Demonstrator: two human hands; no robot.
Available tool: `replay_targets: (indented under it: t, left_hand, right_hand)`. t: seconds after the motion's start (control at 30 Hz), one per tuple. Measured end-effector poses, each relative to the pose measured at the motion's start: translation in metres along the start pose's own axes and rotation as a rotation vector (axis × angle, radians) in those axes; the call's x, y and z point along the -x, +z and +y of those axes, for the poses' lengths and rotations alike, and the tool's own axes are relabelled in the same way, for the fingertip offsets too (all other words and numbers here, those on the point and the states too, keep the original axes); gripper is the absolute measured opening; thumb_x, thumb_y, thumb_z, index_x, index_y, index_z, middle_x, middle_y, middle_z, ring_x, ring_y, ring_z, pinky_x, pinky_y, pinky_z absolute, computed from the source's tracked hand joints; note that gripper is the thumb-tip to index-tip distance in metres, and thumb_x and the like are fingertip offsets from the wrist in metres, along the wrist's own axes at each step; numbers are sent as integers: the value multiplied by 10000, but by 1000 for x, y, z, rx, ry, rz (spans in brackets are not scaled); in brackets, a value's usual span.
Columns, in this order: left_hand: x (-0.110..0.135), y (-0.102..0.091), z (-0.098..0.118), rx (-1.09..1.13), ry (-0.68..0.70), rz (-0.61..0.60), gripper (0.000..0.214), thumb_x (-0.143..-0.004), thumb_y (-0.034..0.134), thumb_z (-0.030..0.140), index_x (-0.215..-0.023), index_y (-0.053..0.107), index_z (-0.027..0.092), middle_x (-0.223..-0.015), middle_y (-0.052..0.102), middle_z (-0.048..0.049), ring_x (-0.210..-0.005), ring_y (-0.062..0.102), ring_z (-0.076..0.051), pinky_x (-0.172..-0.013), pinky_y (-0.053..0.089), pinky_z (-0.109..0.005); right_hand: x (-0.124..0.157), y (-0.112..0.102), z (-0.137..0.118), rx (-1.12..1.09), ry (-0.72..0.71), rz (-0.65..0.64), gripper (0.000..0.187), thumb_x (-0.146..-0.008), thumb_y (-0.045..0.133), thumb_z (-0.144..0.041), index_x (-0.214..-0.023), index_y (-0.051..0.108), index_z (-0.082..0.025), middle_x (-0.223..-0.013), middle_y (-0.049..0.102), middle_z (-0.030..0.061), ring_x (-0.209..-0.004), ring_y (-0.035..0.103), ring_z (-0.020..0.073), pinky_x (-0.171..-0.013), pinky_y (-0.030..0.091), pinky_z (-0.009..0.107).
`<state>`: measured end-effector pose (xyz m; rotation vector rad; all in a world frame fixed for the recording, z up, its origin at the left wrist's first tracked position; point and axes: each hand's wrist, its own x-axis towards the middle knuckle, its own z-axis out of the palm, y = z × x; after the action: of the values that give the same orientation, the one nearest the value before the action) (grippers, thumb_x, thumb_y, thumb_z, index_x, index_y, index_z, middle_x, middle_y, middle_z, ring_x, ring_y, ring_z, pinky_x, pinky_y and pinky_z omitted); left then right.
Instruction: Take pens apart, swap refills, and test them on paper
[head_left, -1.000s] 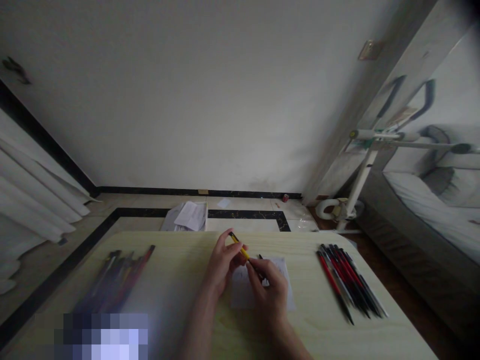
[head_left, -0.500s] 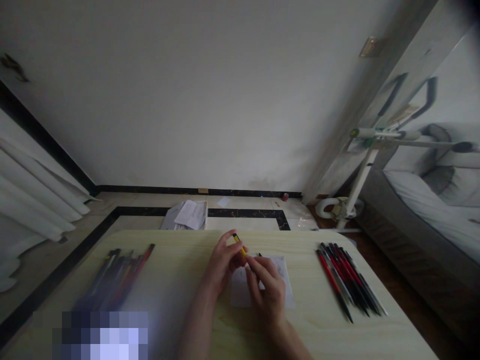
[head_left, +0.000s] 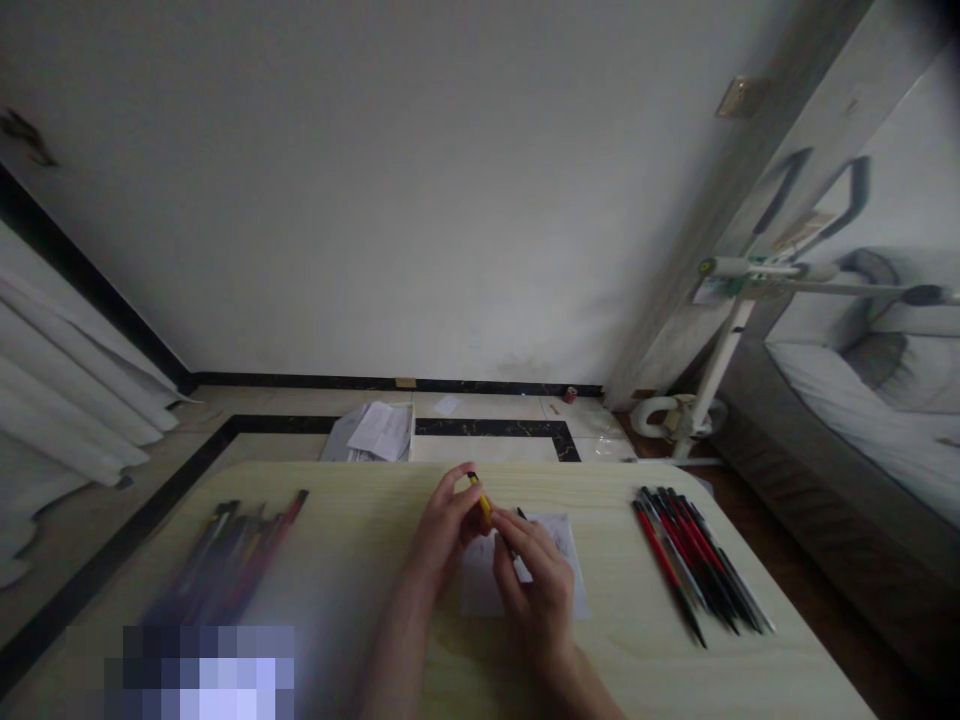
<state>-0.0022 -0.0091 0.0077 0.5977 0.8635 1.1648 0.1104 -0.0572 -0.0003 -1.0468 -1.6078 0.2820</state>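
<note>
Over a sheet of paper (head_left: 480, 590) with grey marks, a yellow pen (head_left: 480, 497) with a black end slants between my two hands. My left hand (head_left: 444, 525) is closed around its upper part, fingers wrapped behind it. My right hand (head_left: 538, 580) pinches the lower, dark part between thumb and fingertips. Most of that lower part is covered by the fingers. A small dark tip (head_left: 521, 514) shows just beyond my right hand; whether it belongs to another pen I cannot tell.
Several red, black and silver pens (head_left: 686, 550) lie side by side on the right of the wooden table (head_left: 600, 660). Another bunch of pens (head_left: 232, 550), hazy, lies on the left. Papers (head_left: 381, 430) rest beyond the far edge. White exercise equipment (head_left: 720, 365) stands right.
Both hands stay closed on the yellow pen over the paper. My right hand's fingers have shifted slightly; otherwise the scene looks the same.
</note>
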Motion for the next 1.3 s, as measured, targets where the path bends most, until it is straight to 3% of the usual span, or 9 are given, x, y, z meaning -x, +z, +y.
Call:
replay_targets:
  t: [0.27,0.5,0.63,0.9,1.3]
  left_hand:
    - [0,4,3,-33,-12,47,598,-660,651,346,-1186,428,172,-606,562,11,-507,499,-94,-519,370,-216]
    - [-1,4,2,-54,-2,71,633,-636,666,355,-1199,439,175,-603,554,18,-510,502,-95,-508,362,-211]
    - [-1,5,2,-51,5,68,647,-645,660,348,-1214,410,171,-571,550,27,-484,486,-90,-500,360,-211]
    - [-4,2,-2,-3,70,98,595,-644,661,356,-1152,400,189,-664,619,-14,-475,497,-75,-494,368,-197]
    - [-4,1,-2,53,69,97,508,-710,608,333,-1169,414,231,-723,620,-24,-561,559,-100,-555,429,-221]
  right_hand:
    - [4,1,0,-60,43,-22,262,-773,491,-77,-986,565,-210,-1023,645,95,-821,624,167,-632,520,271]
    - [4,3,-1,-65,86,-49,121,-759,507,-108,-829,534,-202,-985,633,88,-556,555,99,-526,493,244]
    - [5,4,-1,-65,105,-47,101,-753,514,-103,-782,518,-200,-948,625,72,-557,539,94,-503,476,229]
    - [-1,2,4,-119,296,3,62,-787,510,-169,-783,572,-168,-896,634,85,-692,586,135,-536,473,237]
    - [1,5,7,-158,342,-4,52,-785,520,-178,-767,568,-171,-846,615,66,-695,576,138,-549,464,239]
